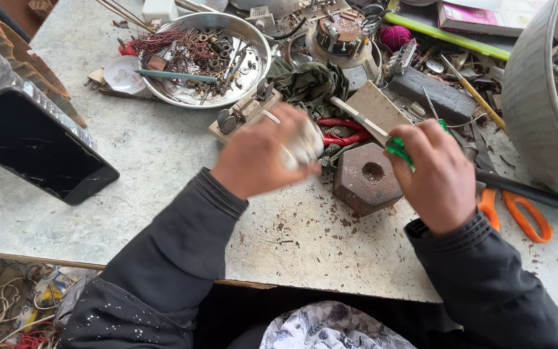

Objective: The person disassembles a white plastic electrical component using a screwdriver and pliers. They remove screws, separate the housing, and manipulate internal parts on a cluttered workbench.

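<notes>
My left hand [263,155] is closed around a small whitish object [305,145]; motion blur hides what it is. A ring shows on one finger. My right hand [437,174] grips a green-handled tool [396,148] whose flat metal blade [356,118] points up and left toward the left hand. Between the two hands a rusty hexagonal metal block [366,178] with a hole in its top sits on the worn workbench [163,161].
A round metal tray [253,32] of wire and small parts stands behind. Red-handled pliers [343,132], orange-handled scissors [518,210], a green cloth [308,81], a black tablet [33,145] at left, a large metal tub [537,103] at right.
</notes>
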